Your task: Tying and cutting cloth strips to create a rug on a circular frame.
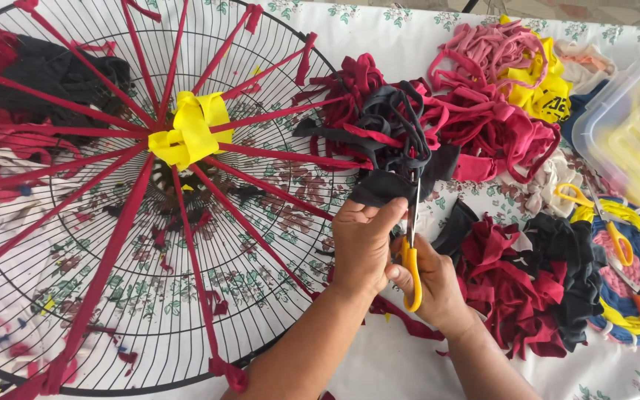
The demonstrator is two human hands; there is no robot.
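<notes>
A dark navy fabric strip (379,189) is pinched taut in the closed left hand (361,248), beside the round wire fan grille (112,296), so yellow-handled scissors (411,259), gripped in the right hand (435,285), can cut it.

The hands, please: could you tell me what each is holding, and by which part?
Right hand grips yellow-handled scissors by the handle loops; left hand pinches the dark fabric strip at its lower edge.

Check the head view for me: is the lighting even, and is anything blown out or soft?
Head view: bright, even daylight with faint shadows; the clear plastic box at the right edge looks washed out; the hands, left hand and right hand, and the yellow-handled scissors are sharp; the wire fan guard bows slightly toward the edge.
</notes>
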